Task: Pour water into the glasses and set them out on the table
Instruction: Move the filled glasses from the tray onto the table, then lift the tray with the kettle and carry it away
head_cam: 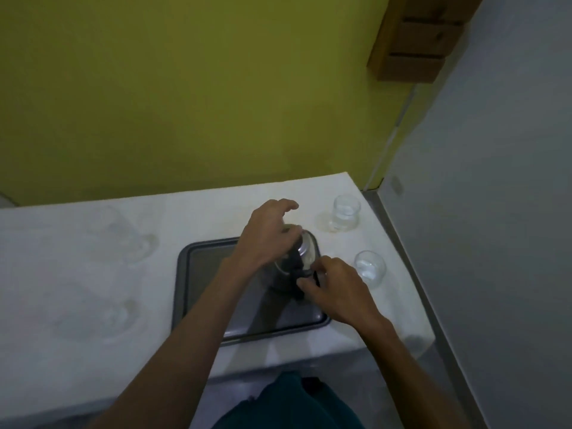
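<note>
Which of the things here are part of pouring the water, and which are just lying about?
Part of the job:
- jug, held by left hand and right hand
- grey tray under it
- far glass
- near glass
- two faint glasses at left
- white-covered table

Just there:
- wooden wall shelf

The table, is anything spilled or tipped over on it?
Nothing stands out. No puddle shows on the white tablecloth. The two glasses at the right stand upright, and both hands are on the jug over the grey tray.
</note>
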`<state>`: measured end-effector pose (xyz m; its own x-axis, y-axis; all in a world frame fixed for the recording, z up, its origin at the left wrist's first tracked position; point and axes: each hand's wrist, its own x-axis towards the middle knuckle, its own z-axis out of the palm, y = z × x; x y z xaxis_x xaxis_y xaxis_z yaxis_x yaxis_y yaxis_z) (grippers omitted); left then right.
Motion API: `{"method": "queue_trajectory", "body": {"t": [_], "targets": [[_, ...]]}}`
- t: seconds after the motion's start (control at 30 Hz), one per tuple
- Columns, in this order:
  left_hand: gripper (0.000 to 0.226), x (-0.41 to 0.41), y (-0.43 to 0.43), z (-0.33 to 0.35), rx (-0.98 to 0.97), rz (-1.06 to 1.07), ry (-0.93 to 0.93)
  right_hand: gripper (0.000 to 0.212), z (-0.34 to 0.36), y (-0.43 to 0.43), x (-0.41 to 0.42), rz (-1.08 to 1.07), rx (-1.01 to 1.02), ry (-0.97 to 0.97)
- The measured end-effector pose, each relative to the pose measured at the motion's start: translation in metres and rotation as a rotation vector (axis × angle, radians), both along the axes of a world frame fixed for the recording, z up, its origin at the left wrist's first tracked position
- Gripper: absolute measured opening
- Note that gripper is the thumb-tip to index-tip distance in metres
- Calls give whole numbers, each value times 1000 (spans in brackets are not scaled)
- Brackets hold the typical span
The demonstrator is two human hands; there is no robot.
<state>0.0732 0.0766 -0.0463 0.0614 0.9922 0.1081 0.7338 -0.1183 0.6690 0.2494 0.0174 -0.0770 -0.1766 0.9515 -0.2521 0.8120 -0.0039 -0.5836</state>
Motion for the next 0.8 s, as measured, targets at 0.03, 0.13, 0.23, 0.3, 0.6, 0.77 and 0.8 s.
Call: {"method": "queue_trajectory", "body": {"t": [0.03, 0.13, 0.23, 0.3, 0.6, 0.77, 0.8], "targets": [[42, -14, -13, -5, 8, 20, 0, 38, -4, -5, -8, 4, 2, 1], [39, -49, -46, -35, -24, 85, 25, 34, -17, -13, -25, -26, 2, 6], [40, -79, -77, -74, -100, 157, 84, 35, -25, -13, -36, -104, -7, -3], [42, -93, -96, -94, -174, 205, 113, 33, -27, -11, -41, -108, -32, 1], [44, -130, -141, -137, -276, 334, 159, 26, -33, -19, -72, -35, -58, 148], [45, -139, -148, -144, -327, 352, 167, 19, -33, -28, -90, 28, -25, 123], [46, -139, -147, -146, -344, 356, 160, 17, -35, -30, -91, 39, -37, 141]]}}
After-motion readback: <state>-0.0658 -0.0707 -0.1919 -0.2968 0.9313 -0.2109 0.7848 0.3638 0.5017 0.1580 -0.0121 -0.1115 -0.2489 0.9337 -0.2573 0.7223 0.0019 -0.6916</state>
